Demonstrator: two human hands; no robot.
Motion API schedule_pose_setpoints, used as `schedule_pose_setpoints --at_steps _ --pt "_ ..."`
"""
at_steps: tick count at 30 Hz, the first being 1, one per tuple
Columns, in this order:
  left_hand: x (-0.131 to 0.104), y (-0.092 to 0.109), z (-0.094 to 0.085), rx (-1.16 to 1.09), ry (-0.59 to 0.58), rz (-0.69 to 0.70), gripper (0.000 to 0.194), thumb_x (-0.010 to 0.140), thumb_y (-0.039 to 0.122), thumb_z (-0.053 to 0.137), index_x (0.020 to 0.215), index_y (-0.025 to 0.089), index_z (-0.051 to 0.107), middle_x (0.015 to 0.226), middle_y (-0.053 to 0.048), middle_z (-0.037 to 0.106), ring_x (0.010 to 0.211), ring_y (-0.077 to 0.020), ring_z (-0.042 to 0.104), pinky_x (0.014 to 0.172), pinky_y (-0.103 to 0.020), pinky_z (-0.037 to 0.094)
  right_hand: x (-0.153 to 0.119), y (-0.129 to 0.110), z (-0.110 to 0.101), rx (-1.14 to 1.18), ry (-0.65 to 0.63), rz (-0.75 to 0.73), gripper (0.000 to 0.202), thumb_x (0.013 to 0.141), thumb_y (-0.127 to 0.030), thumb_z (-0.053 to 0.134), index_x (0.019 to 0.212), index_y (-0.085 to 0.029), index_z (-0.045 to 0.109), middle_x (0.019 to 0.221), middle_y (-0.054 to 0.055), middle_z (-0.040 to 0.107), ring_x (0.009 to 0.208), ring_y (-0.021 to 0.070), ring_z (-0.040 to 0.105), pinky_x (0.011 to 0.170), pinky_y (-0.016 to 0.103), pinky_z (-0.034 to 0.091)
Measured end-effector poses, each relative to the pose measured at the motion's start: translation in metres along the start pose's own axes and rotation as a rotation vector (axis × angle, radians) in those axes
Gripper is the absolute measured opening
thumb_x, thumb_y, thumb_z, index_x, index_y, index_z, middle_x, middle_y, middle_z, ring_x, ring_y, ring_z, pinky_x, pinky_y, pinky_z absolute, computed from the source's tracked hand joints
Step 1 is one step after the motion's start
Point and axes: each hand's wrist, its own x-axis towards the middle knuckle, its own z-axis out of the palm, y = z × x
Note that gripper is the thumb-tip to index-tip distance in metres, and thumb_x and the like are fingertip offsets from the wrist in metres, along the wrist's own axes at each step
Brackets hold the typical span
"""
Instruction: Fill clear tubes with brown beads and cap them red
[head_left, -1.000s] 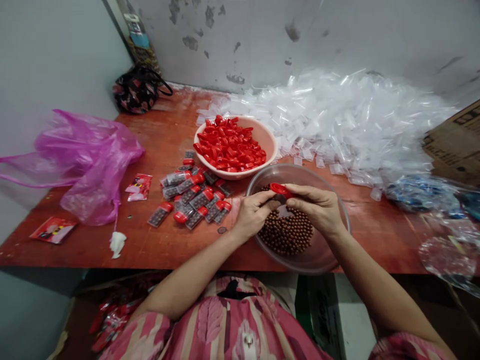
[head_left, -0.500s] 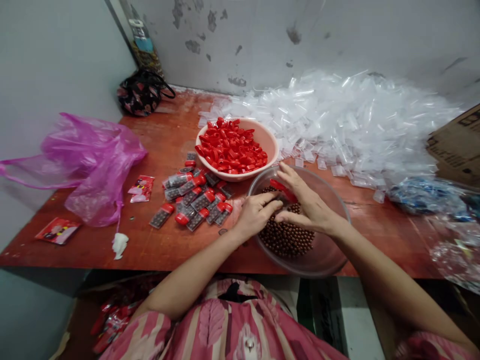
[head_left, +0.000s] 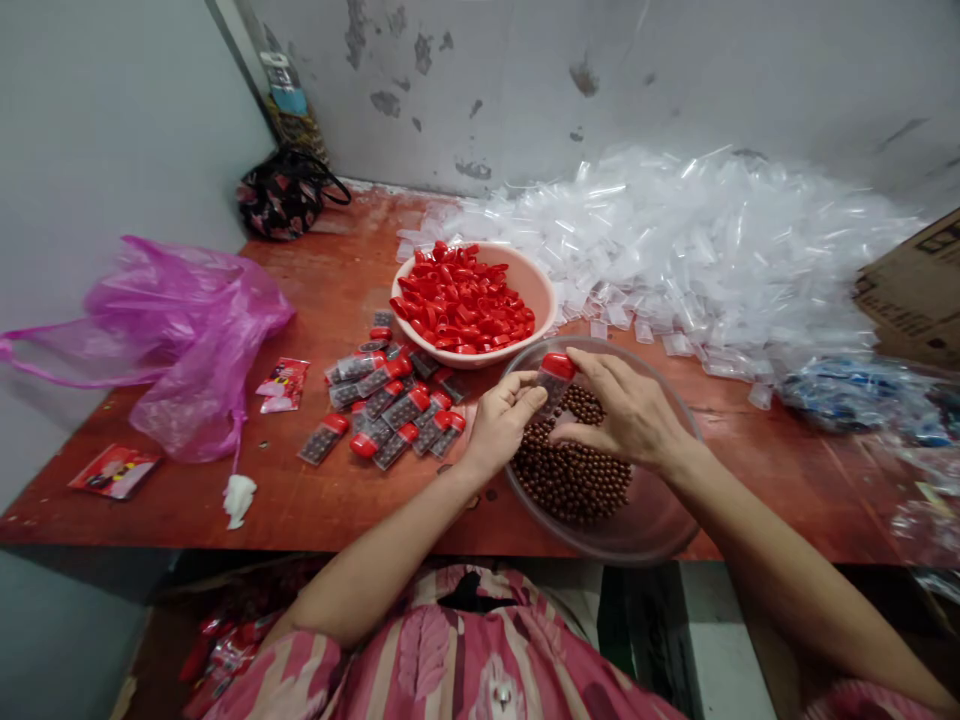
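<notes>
My left hand (head_left: 504, 418) pinches a small clear case with a red cap (head_left: 557, 366), held over the clear bowl (head_left: 667, 500) of brown beads (head_left: 574, 470). Thumb and fingers spread apart, my right hand (head_left: 626, 410) has its fingertips at the red cap. Behind the bowl, a pink bowl (head_left: 544, 300) is filled with red caps (head_left: 465, 300). Several capped cases with dark beads inside (head_left: 390, 405) lie in a loose pile on the red table, left of my left hand.
A large heap of clear plastic cases (head_left: 675, 240) spreads along the wall. A purple bag (head_left: 187, 330), red packets (head_left: 116, 470) and a dark floral pouch (head_left: 281, 195) lie at the left. A cardboard box (head_left: 915, 295) and blue-and-clear plastic packets (head_left: 855, 400) are at the right.
The red-capped case now stands upright and in plain view between my hands. My right hand's fingers have shifted slightly down and rest at its cap.
</notes>
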Motion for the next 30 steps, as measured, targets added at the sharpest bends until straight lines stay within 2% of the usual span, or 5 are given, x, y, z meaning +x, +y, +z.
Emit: schedule_pose_setpoints --at_steps 15,20,24,27,30 --pt "0.001 -0.006 -0.003 0.11 -0.048 0.0 0.025 0.081 0.034 0.064 0.098 0.015 0.063 0.077 0.0 0.064 0.066 -0.01 0.056 0.064 -0.02 0.043 0.003 0.0 0.039 -0.102 0.173 -0.023 0.059 0.08 -0.058 0.057 0.119 -0.014 0.054 0.081 0.011 0.064 0.074 0.0259 0.062 0.063 0.035 0.051" --pt "0.001 0.001 -0.002 0.077 0.015 0.044 0.031 0.08 0.034 0.065 0.105 0.016 0.062 0.092 -0.004 0.07 0.081 -0.0148 0.065 0.077 -0.026 0.05 0.002 -0.006 0.028 0.032 0.029 0.033 0.084 0.078 -0.06 0.063 0.143 -0.016 0.033 0.102 0.013 0.069 0.084 0.0274 0.067 0.07 0.036 0.053" --pt "-0.005 0.019 -0.037 0.29 0.162 0.116 0.038 0.081 0.041 0.064 0.111 0.017 0.064 0.101 -0.006 0.071 0.085 -0.0193 0.067 0.079 -0.033 0.053 0.003 0.025 0.013 0.3 -0.012 0.283 0.103 0.072 -0.066 0.066 0.151 -0.018 0.019 0.096 0.008 0.072 0.073 0.0222 0.068 0.065 0.033 0.053" --pt "-0.006 0.032 -0.085 0.736 0.4 0.298 0.034 0.084 0.042 0.06 0.106 0.018 0.069 0.105 -0.006 0.071 0.093 -0.0216 0.065 0.088 -0.035 0.05 0.006 0.085 0.009 0.203 0.036 0.585 0.062 0.086 -0.048 0.058 0.137 -0.016 0.046 0.097 0.01 0.072 0.079 0.0207 0.068 0.072 0.033 0.051" --pt "-0.001 0.038 -0.129 1.109 0.497 0.387 0.031 0.088 0.042 0.053 0.105 0.023 0.071 0.103 -0.005 0.071 0.095 -0.0228 0.064 0.091 -0.037 0.047 0.013 0.147 0.022 -0.026 -0.308 0.781 0.036 0.089 -0.036 0.054 0.113 -0.012 0.066 0.104 0.014 0.072 0.094 0.0229 0.067 0.08 0.031 0.048"
